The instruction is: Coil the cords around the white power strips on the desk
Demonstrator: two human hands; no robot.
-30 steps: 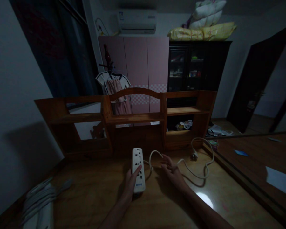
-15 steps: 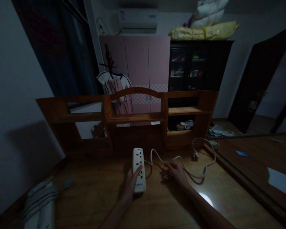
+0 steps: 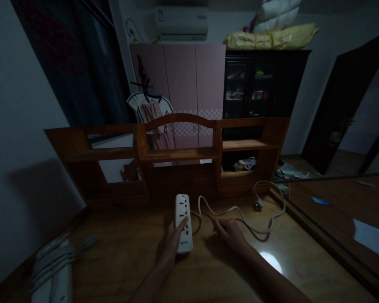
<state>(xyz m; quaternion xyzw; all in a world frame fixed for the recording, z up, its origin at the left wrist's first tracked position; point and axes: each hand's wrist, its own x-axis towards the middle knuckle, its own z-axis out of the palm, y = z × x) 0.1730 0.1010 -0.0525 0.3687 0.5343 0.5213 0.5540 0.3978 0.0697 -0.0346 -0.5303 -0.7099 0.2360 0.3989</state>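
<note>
A white power strip (image 3: 183, 244) stands out on the wooden desk, its sockets facing me and its far end tilted away. My left hand (image 3: 174, 236) grips it from the left side, thumb laid across the sockets. From its right side a white cord (image 3: 241, 210) runs in loose bends over the desk to a plug (image 3: 258, 205) near the shelf. Just below the cord, my right hand (image 3: 229, 233) rests with fingers curled in and the index finger pointing left. The cord looks free of it, and nothing shows in its fingers.
At the lower left lies a second power strip (image 3: 55, 284) with its cord wound around it. A wooden shelf unit (image 3: 180, 155) lines the desk's back edge. On the right, a raised brown surface (image 3: 337, 210) carries white paper (image 3: 371, 237) and a blue card (image 3: 320, 201).
My right hand has drawn slightly down from the cord, its fingers curling in more. The left hand keeps its hold on the power strip. The view has tilted very slightly.
</note>
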